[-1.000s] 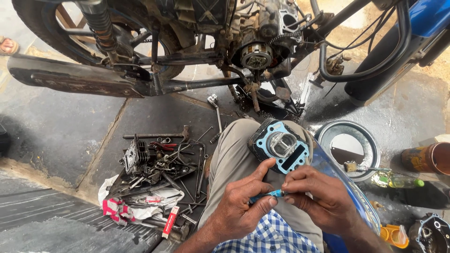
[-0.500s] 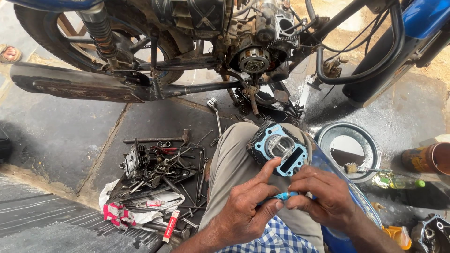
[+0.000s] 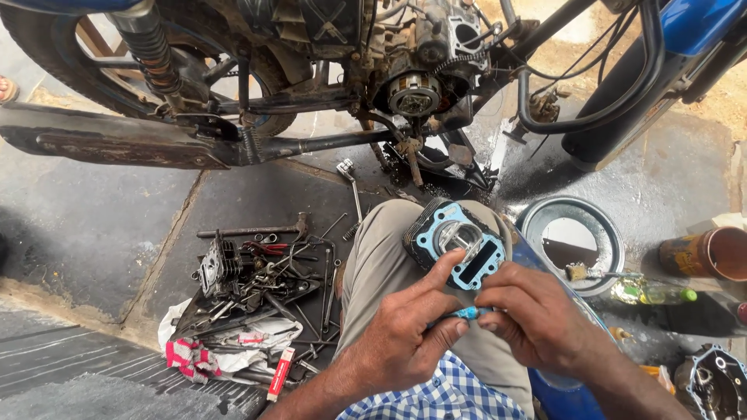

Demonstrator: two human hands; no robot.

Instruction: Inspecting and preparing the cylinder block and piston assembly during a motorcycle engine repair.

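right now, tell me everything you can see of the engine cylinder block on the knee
The cylinder block is dark finned metal, topped by a light blue gasket with a round shiny bore and a rectangular side opening. It rests tilted on the person's knee. The left hand touches its near edge with a fingertip; both the left hand and the right hand pinch a small blue tool below it.

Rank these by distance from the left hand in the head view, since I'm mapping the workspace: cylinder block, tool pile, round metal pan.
1. Cylinder block: touching the left hand, on the knee.
2. Tool pile: on the floor, leftward.
3. Round metal pan: farther, past the right hand.
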